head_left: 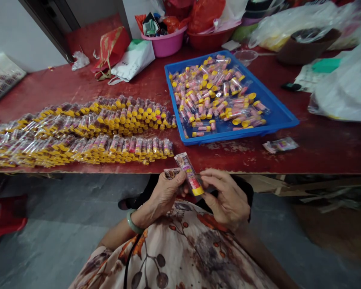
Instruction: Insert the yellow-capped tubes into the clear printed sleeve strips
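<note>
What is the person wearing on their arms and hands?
The left hand has a pale green bangle around the wrist and no glove. The right hand is bare too, with a dark cuff behind it. Both forearms are uncovered, with no sleeves reaching them. A thin black cable hangs below the left wrist.

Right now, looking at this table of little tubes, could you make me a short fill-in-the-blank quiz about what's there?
1. Both hands, left hand and right hand, hold one tube with a ___ cap.
2. The loose tubes lie in a ___ tray.
3. The packed rows of tubes lie on a ___ table.
4. The left wrist wears a green ___.

Missing words: yellow; blue; red; bangle
</note>
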`<state>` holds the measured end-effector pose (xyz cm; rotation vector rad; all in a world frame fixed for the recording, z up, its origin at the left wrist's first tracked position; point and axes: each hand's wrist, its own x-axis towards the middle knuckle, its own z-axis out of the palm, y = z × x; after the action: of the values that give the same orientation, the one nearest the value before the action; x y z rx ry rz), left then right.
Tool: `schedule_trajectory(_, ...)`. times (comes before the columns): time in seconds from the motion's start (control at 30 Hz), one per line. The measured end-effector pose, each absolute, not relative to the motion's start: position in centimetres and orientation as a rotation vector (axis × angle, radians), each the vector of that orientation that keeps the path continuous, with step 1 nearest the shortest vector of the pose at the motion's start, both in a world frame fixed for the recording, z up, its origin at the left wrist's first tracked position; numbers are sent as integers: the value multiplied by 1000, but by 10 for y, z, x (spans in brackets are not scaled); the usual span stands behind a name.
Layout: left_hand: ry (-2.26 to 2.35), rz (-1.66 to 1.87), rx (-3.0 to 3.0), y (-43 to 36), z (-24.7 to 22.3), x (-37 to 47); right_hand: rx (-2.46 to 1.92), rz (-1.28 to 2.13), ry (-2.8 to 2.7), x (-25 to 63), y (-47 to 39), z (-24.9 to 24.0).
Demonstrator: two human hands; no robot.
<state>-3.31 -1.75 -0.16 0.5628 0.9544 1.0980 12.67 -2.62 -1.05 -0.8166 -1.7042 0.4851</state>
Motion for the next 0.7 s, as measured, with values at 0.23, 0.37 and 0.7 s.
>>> schedule_trajectory(0.23, 911, 1020, 606, -24, -5, -28, -849, 314, -1585, 110, -29, -8)
schedule_trajectory(0.37, 870, 1024, 643, -26, -5, -28, -856, 294, -1512, 105, -33, -4)
schedule_trajectory(0.7, 914, 957, 661, -29, 1, -30, -930, 65, -1550, 101, -38, -12)
